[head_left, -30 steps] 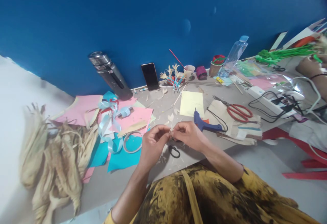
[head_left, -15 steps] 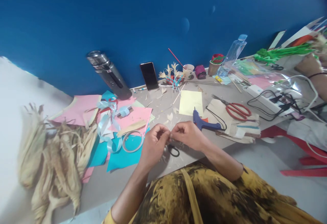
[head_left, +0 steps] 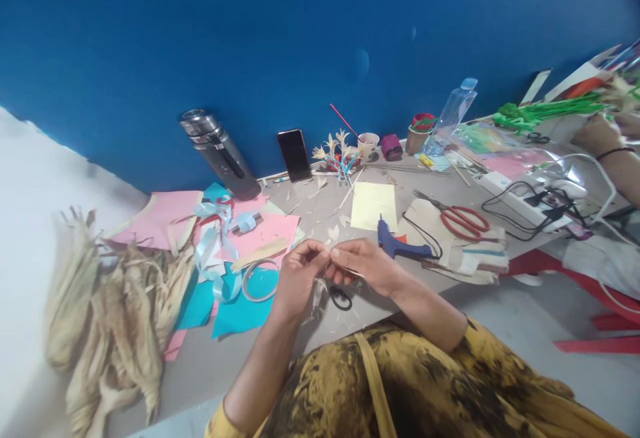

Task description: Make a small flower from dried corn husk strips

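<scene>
My left hand (head_left: 301, 278) and my right hand (head_left: 366, 266) meet fingertip to fingertip above the table's front part. Both are closed in a pinch. A thin pale strip shows below my right fingers; what the fingertips themselves hold is too small to make out. Black scissor handles (head_left: 341, 298) lie just below the hands. Right of my right hand rests a blue glue gun (head_left: 407, 247), with a yellow paper square (head_left: 373, 206) behind it. A tape roll (head_left: 260, 281) lies on blue paper beside my left hand. Small pale scraps are scattered around.
Dried husks (head_left: 125, 331) hang over the left edge. A dark flask (head_left: 220, 155), a phone (head_left: 295, 155), husk flowers (head_left: 339, 151) and a bottle (head_left: 453, 115) stand at the back. Red scissors (head_left: 463, 221) and a power strip (head_left: 525, 201) lie right. Another person's hand (head_left: 600, 137) is far right.
My hands have shifted slightly, their fingertips still together, and a thin pale strip now shows under my right fingers. The camera view has moved a little.
</scene>
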`<state>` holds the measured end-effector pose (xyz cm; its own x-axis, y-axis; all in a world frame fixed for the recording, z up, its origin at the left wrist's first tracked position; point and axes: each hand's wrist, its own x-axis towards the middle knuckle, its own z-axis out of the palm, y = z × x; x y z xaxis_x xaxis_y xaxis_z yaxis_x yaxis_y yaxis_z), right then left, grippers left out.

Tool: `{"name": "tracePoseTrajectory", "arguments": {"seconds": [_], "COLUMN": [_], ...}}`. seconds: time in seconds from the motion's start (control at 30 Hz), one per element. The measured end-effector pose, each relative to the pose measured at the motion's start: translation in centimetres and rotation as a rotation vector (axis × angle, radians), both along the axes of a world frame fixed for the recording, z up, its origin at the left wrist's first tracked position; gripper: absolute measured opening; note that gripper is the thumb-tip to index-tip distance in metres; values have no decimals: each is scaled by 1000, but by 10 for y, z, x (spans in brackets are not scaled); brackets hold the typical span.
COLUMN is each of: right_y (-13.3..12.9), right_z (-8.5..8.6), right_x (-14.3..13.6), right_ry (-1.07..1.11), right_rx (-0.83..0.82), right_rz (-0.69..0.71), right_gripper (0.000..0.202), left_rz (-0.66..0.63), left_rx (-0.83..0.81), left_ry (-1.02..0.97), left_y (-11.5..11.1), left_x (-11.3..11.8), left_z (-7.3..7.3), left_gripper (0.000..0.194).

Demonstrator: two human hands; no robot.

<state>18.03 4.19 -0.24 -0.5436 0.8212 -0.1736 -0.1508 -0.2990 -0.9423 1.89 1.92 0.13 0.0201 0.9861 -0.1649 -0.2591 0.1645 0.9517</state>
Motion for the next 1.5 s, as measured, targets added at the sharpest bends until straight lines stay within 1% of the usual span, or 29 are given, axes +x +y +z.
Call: {"name": "tracePoseTrajectory", "arguments": {"seconds": [0.13, 0.27, 0.43, 0.5, 0.6, 0.7, 0.77, 0.8, 0.83, 0.9, 0.93, 0.97, 1.0, 1.03, 1.1, 1.17, 1.23, 1.4, 1.5], "right_y": [-1, -3, -4, -4, -3, -3, -4, -4, -5, -6, -6, -6, -6, -6, -5, -5, -5, -5, -4], "right_z": [-2, -5, -13, -14, -11, -7, -3, -1, 2, 7, 10, 12, 14, 15, 18, 19, 20, 20, 19], "right_x": [-5, -4, -4, -3, 1, 9, 14, 16, 17, 17, 17, 17, 16, 16, 16, 17, 18, 20, 21], "right_ry": [27, 96, 162, 181, 159, 44, -80, -158, -241, -392, -442, -474, -495, -508, -525, -533, -527, -542, -533], "right_rx": [-71, -159, -262, -248, -164, -66, 22, 72, 124, 229, 272, 308, 341, 369, 411, 431, 429, 390, 362], "right_rz": [-59, -18, 42, 45, 26, -22, -72, -96, -118, -149, -151, -144, -132, -118, -97, -85, -78, -101, -140], "right_gripper": [44, 43, 43, 45, 52, 43, 33, 29, 26, 20, 19, 18, 19, 20, 23, 26, 26, 21, 19], "left_rz": [65, 103, 176, 159, 135, 172, 182, 203, 230, 256, 220, 157, 77, 6, -77, -91, -69, -34, 2], "left_rx": [21, 14, 89, 101, 108, 130, 146, 181, 246, 459, 578, 683, 764, 820, 870, 859, 806, 597, 467], "left_ry": [-98, -175, -165, -165, -188, -140, -42, 50, 180, 511, 675, 808, 902, 958, 1000, 996, 961, 806, 765], "left_y": [0, 0, -2, -2, -3, -3, -4, -5, -7, -9, -9, -9, -9, -8, -5, -3, -3, -7, -9], "left_x": [3, 6, 8, 8, 7, 3, -3, -6, -9, -14, -16, -17, -17, -16, -13, -10, -6, -2, -2], "left_z": [3, 5, 6, 8, 7, 1, -2, -2, -2, 2, 5, 7, 9, 9, 8, 6, 4, 8, 11], "left_gripper": [26, 27, 23, 23, 23, 21, 15, 12, 14, 26, 30, 31, 31, 29, 22, 15, 11, 11, 11]}}
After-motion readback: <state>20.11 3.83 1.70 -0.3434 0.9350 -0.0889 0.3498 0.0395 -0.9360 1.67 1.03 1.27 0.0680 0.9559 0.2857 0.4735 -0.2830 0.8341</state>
